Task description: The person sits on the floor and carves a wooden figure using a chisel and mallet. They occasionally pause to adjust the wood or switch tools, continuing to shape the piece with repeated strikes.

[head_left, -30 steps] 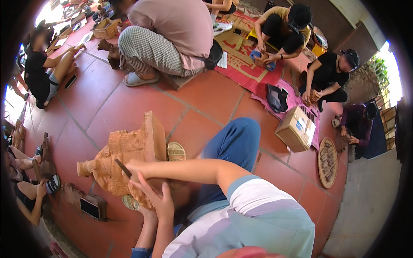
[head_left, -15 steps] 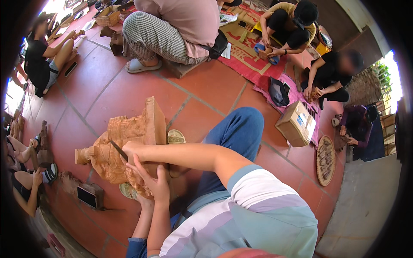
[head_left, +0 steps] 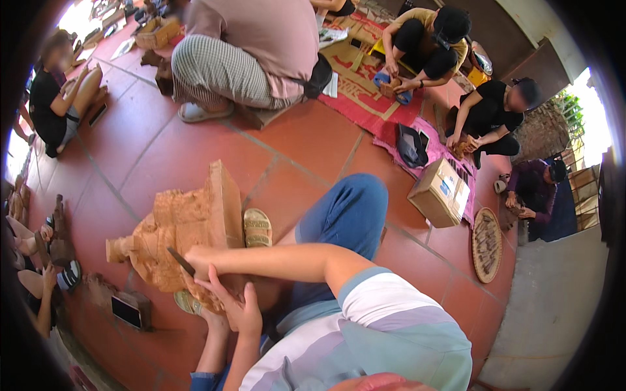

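A light-brown wooden carving (head_left: 169, 218), with a flat block-like base, lies on its side on the floor in front of me. My right hand (head_left: 203, 259) is closed around a narrow dark carving tool (head_left: 180, 260); its flat end sticks out over the carving, and its exact kind is unclear. Just below, my left hand (head_left: 238, 307) has its fingers stretched apart beside the right hand, close to the near side of the carving. My right wrist and left fingers hide part of that side. My sandalled foot (head_left: 257, 228) is beside the base.
A phone (head_left: 126, 312) leans on a wooden block at the lower left. A cardboard box (head_left: 438, 193) and a round woven tray (head_left: 487, 245) of dark tools stand to the right. Several people sit around, one close ahead (head_left: 254, 58); red tiles (head_left: 287, 189) cover the floor.
The whole view has shifted slightly. My right hand and the dark tool have come a little nearer to me over the carving, with the left hand staying close by.
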Demonstrator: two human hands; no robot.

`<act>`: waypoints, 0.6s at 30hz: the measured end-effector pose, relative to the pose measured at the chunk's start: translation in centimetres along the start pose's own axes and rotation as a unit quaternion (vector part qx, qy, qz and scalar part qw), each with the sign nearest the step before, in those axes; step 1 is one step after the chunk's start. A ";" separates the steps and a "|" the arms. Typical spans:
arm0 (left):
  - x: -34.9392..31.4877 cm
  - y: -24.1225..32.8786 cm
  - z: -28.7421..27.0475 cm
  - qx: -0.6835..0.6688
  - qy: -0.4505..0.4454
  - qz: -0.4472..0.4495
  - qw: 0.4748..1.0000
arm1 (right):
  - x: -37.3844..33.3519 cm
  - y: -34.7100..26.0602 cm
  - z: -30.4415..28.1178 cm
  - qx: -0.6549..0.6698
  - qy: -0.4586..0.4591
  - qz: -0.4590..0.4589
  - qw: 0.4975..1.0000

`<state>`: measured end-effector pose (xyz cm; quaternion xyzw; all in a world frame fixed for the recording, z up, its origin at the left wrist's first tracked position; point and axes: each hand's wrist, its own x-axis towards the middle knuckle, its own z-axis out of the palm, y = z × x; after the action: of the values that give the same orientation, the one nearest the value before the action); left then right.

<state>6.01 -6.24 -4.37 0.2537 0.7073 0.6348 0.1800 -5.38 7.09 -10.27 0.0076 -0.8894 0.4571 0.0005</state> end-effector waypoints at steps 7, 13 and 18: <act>2.0 0.0 -1.2 0.062 -0.033 -0.003 0.998 | 0.2 0.3 0.5 -0.006 0.010 0.000 1.000; 3.2 0.4 -1.0 0.121 -0.023 0.018 0.992 | 0.3 0.5 0.0 -0.007 -0.018 0.021 1.000; 0.9 1.9 -0.5 0.134 -0.020 -0.011 0.991 | 1.8 2.3 4.2 -0.112 -0.006 0.072 0.991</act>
<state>5.20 -5.98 -2.33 0.2799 0.7850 0.5272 0.1654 -7.14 4.97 -14.53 -0.0540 -0.9332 0.3534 -0.0375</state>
